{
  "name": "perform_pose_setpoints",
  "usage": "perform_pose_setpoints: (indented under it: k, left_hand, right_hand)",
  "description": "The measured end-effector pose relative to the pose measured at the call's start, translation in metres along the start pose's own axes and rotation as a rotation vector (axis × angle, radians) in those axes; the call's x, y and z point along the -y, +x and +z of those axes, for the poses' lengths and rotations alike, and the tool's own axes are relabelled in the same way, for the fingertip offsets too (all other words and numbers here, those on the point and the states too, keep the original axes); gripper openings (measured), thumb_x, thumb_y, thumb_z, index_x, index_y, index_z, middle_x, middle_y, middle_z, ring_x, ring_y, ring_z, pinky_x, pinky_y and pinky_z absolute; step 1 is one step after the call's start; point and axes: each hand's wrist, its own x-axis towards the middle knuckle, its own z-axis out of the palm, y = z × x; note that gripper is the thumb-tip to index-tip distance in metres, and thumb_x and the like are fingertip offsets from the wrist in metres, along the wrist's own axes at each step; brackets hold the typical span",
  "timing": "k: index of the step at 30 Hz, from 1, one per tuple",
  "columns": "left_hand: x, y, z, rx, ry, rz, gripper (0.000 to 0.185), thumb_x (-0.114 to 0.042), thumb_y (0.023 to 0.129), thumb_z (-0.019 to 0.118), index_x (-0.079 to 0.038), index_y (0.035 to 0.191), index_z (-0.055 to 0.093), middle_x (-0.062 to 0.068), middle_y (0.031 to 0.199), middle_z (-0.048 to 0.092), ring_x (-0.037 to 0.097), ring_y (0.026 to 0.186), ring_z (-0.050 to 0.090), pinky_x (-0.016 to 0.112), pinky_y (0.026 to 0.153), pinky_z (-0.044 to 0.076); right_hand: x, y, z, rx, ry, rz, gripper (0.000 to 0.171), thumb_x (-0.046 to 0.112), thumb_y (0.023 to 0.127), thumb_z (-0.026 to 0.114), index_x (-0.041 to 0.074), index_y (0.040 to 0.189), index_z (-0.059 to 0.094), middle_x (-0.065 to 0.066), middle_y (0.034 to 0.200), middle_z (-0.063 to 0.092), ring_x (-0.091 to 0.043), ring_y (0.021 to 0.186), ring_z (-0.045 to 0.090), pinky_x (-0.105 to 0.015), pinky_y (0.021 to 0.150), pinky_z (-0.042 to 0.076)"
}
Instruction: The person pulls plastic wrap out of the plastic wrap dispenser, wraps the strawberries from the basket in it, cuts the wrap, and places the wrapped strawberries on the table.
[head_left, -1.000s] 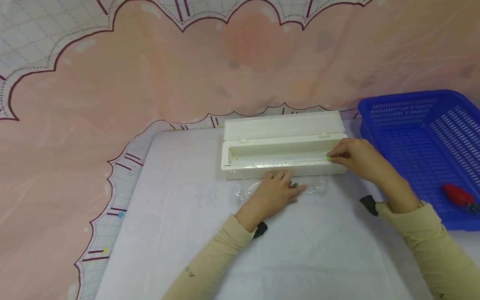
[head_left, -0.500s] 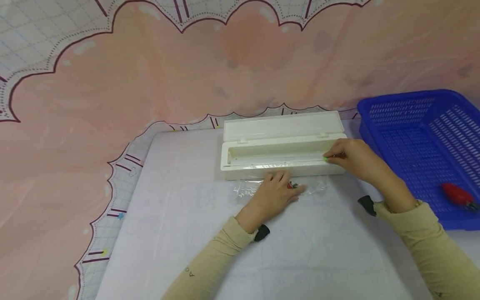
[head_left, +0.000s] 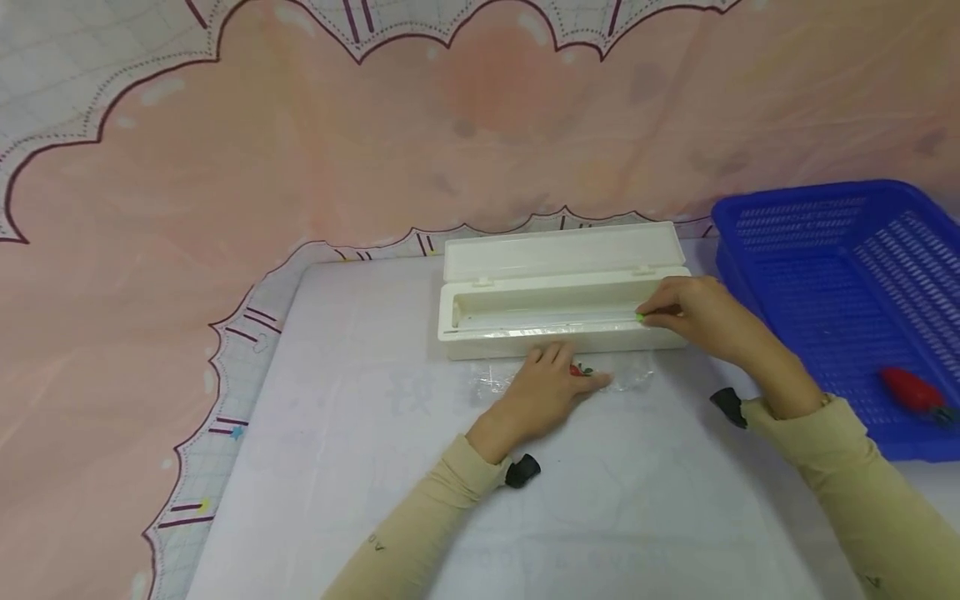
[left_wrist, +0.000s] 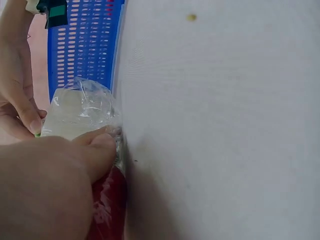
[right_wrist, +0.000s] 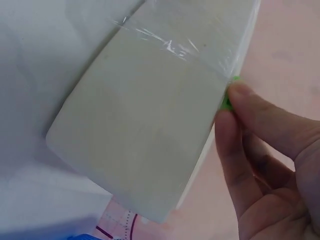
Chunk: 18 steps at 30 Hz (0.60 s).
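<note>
A long white cling film dispenser [head_left: 562, 343] stands with its lid folded back. Clear film [head_left: 633, 372] hangs over its front edge onto the table. Between the thumb and fingers of my left hand [head_left: 540, 396] is a red vegetable with a green top [head_left: 576, 370], mostly hidden by the hand. The left wrist view shows film lying over this red vegetable [left_wrist: 111, 200], with the thumb on top. My right hand [head_left: 705, 321] pinches a small green slide cutter [right_wrist: 227, 102] between thumb and index finger, at the dispenser's front rim toward the right end.
To the right stands a blue plastic basket [head_left: 795, 333] with another red vegetable [head_left: 911, 389] in it. A white cloth [head_left: 360, 500] covers the table. Behind the dispenser hangs a peach-coloured patterned cloth [head_left: 495, 142].
My right hand has slid a short way left along the dispenser's front rim with the green slide cutter. The left hand keeps its place on the wrapped vegetable.
</note>
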Motion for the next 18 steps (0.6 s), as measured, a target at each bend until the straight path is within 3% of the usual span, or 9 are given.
perform_pose_setpoints:
  k: [4,10,18]
  left_hand:
    - [0.002,0.0,0.0,0.0,-0.061,0.011,0.037,-0.044,0.106,0.038,-0.05,0.142,0.048,0.012,0.137,0.047,0.031,0.135,0.042,0.043,0.105,0.037]
    - [0.005,-0.001,0.001,-0.01,-0.058,0.028,0.037,-0.043,0.106,0.041,-0.048,0.142,0.049,0.013,0.137,0.047,0.031,0.133,0.043,0.042,0.103,0.038]
    - [0.004,0.0,0.003,-0.024,-0.054,0.033,0.036,-0.043,0.106,0.041,-0.048,0.14,0.05,0.008,0.123,0.05,0.027,0.127,0.046,0.038,0.097,0.039]
  right_hand:
    - [0.001,0.005,0.002,0.043,0.013,0.005,0.013,0.002,0.086,0.075,0.002,0.098,0.078,-0.007,0.091,0.073,-0.019,0.08,0.065,-0.03,0.067,0.052]
    - [0.006,0.014,0.007,0.058,0.024,-0.01,0.013,0.001,0.085,0.075,0.002,0.098,0.078,-0.007,0.089,0.073,-0.019,0.08,0.065,-0.032,0.069,0.053]
    - [0.014,0.023,0.011,0.096,0.028,-0.032,0.013,0.0,0.086,0.074,0.001,0.098,0.078,-0.008,0.092,0.072,-0.02,0.082,0.066,-0.033,0.07,0.054]
